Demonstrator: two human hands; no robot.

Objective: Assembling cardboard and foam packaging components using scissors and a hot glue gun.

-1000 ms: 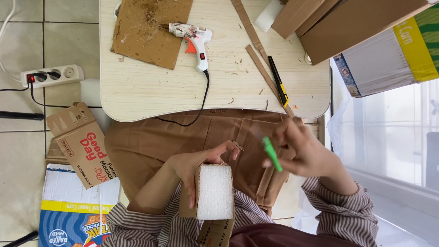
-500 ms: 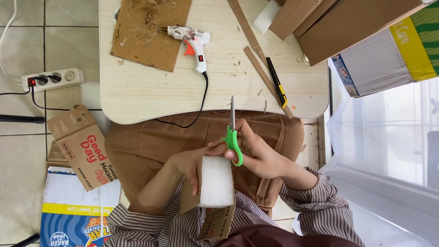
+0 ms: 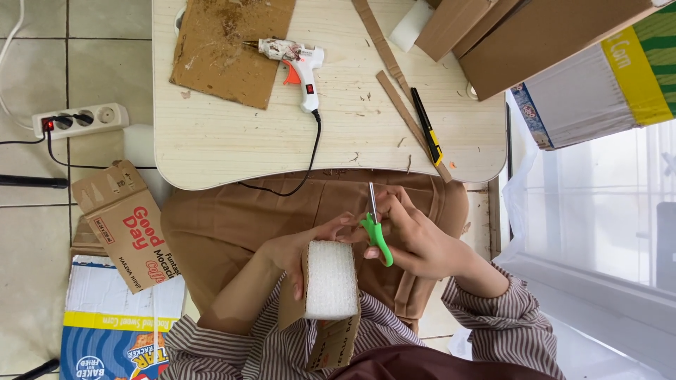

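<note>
Over my lap, my left hand (image 3: 299, 246) grips a white foam block (image 3: 329, 280) with brown cardboard (image 3: 335, 340) wrapped around it. My right hand (image 3: 415, 236) holds green-handled scissors (image 3: 376, 226), blades pointing away from me toward the table, just right of the foam's far end. The two hands touch near the scissor handles.
A light wooden table (image 3: 225, 148) ahead carries a hot glue gun (image 3: 296, 60) on a cord, a scorched cardboard sheet (image 3: 229, 46), cardboard strips (image 3: 405, 116), a black-and-yellow cutter (image 3: 427, 127) and cardboard boxes (image 3: 542, 35). A power strip (image 3: 81, 118) and flattened boxes (image 3: 120, 225) lie on the tiled floor at left.
My right hand moved left from the right side and turned the scissors so the blades point forward, closing in on the foam block. The left hand stayed holding the foam.
</note>
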